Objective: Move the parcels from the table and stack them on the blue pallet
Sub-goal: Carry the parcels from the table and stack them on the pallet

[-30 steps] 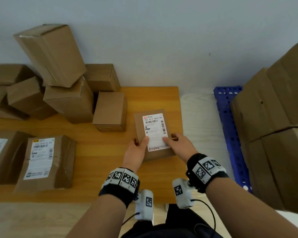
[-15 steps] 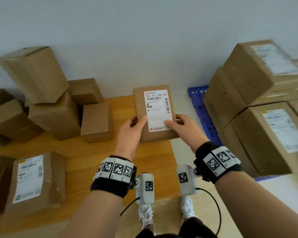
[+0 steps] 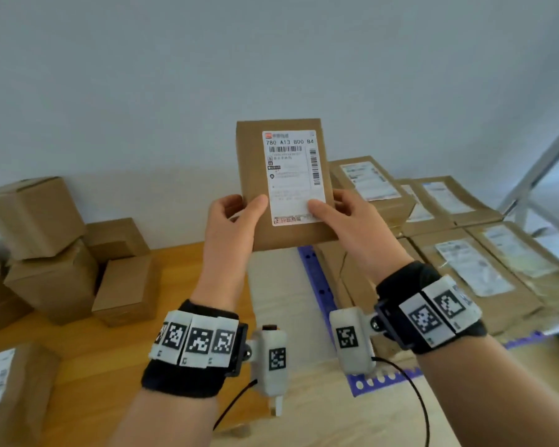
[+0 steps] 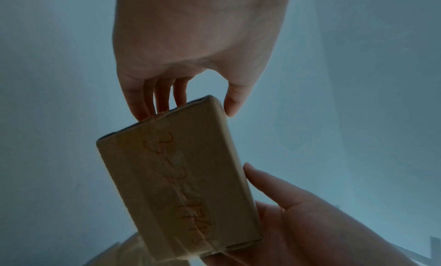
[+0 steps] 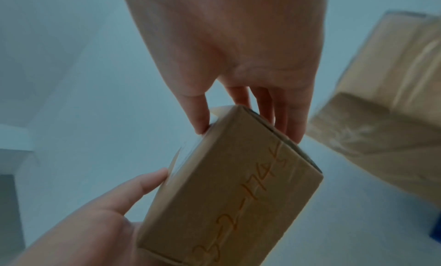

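Fingers (image 4: 164,94) of the left hand (image 3: 229,227) sit behind the small labelled parcel (image 3: 284,182) with the thumb pressed on its front, and the right hand (image 3: 352,221) pinches the opposite lower corner the same way. Held upright in mid-air at the centre of the head view, the parcel looks rigid and light, judging by the easy hold on its lower corners. Glossy tape along its narrow side may be slick, so the bare cardboard faces seem the safer hold. Lower right, stacked parcels (image 3: 465,262) cover the blue pallet (image 3: 316,279); lower left, more boxes (image 3: 52,253) wait on the wooden table (image 3: 87,366).
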Tool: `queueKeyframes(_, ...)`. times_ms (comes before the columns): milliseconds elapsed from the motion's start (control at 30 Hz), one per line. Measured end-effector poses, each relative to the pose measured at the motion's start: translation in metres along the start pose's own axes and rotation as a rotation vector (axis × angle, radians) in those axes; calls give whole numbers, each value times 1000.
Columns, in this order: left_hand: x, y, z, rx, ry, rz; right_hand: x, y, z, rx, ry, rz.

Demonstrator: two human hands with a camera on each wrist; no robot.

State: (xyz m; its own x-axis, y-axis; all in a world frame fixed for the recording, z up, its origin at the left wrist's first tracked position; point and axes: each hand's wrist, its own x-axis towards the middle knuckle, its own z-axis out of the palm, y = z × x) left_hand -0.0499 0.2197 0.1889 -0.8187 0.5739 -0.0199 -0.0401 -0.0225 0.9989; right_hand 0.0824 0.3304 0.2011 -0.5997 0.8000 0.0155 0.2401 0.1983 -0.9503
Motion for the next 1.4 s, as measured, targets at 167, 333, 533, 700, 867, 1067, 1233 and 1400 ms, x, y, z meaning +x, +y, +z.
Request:
queueKeyframes(167, -39, 21, 74, -16, -34, 71, -15, -2, -88, 6, 37, -55)
queueKeyframes(333, -62, 31, 137, 18, -112, 102, -18, 9, -160, -25, 86, -78)
queueKeyframes(533, -60, 38, 194, 138, -204, 139, 0, 18, -215, -45, 158, -71)
queueKeyframes(700, -32, 40, 225, 323, -292, 218, 25, 20, -241, -47, 227, -60)
queueKeyframes(867, -1, 35, 246, 474, -366, 270, 56, 32, -250, -80, 258, -10)
queueKeyframes(1067, 25, 21, 271, 564, -358, 229, 89, 55, -256, -116, 264, 42)
queueKeyframes(1233, 40, 8, 287, 654, -374, 226, 119, 79, -262, -98, 223, 88)
queueKeyframes(1400, 53, -14, 296, 829, -327, 227, 145, 107, -264, -143, 106, 137)
